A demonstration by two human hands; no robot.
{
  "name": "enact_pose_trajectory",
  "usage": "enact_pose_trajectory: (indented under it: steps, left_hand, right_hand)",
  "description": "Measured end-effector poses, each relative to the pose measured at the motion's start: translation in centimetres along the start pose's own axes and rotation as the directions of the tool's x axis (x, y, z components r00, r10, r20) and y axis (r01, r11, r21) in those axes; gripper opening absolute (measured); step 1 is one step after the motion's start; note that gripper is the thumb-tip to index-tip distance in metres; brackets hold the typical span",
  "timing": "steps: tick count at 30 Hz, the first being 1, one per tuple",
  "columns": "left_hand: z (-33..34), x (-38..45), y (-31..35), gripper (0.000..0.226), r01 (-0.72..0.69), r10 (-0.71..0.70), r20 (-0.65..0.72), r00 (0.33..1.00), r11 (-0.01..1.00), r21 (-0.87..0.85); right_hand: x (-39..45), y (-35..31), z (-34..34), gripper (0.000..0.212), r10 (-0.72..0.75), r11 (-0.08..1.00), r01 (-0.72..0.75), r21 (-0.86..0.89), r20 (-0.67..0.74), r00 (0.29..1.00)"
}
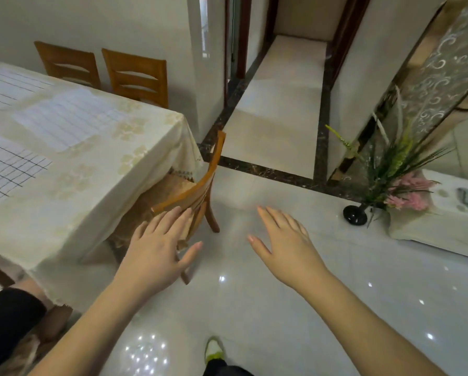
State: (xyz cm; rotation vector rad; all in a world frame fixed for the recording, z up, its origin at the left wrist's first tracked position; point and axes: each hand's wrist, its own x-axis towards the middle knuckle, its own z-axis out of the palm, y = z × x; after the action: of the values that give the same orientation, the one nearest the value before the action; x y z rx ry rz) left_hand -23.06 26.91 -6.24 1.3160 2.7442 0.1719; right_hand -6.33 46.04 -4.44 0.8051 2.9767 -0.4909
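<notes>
Left hand spread flat, holding nothing, fingertips at lower end of orange-brown wooden slat-back chair; contact unclear. Chair tucked under cream-clothed surface, top rail running 7 to 1 o'clock. Right hand splayed, empty, farther, at chair's 4 o'clock.

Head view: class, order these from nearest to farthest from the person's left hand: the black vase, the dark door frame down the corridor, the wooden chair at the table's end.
From the left hand:
1. Wooden chair, right by the hand, just ahead.
2. Black vase, low down, off to the right.
3. Dark door frame, far ahead, at the top of the view.
</notes>
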Motion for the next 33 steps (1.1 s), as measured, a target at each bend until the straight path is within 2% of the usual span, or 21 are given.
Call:
enact_pose_trajectory:
  steps: [6,10,15,19,22,27,33]
  left_hand:
    - [-0.8,6.9,-1.9,0.086,-0.028,0.029,0.028,0.999,0.999,-0.028]
    - [-0.9,11.2,-2.1,0.082,-0.031,0.032,0.024,0.999,0.999,-0.043]
    - [-0.8,17.1,-1.3,0.082,-0.034,0.036,0.047,0.998,0.999,-0.038]
    - [-0.7,23.3,0.4,0.071,-0.035,0.036,0.072,0.997,0.999,-0.015]
    - [-0.8,28.2,2.5,0.072,-0.004,0.005,0.106,0.994,1.000,-0.017]
    - [-0.8,35.6,5.1,0.083,0.049,-0.047,0.125,0.991,0.999,-0.010]
    - [-1.0,43.1,6.4,0.088,0.126,-0.124,0.097,0.987,0.992,-0.017]
  right_hand:
    - [6.6,0.4,-0.1,0.064,0.042,0.999,-0.042,-0.001,-0.003,0.999]
    - [10.6,1.0,-0.3,0.076,0.033,0.999,-0.033,-0.025,-0.007,0.999]
    - [16.1,3.5,-1.3,0.065,0.030,0.999,-0.030,-0.016,0.009,1.000]
    - [21.2,6.7,-1.8,0.081,0.004,0.999,-0.004,-0.035,0.001,1.000]
    - [25.3,9.9,-2.3,0.084,-0.022,1.000,0.022,-0.018,-0.001,1.000]
    - [31.8,15.1,-4.8,0.081,-0.056,0.998,0.056,-0.006,0.015,0.998]
    - [40.2,18.9,-7.3,0.064,-0.153,0.988,0.155,-0.019,0.068,0.986]
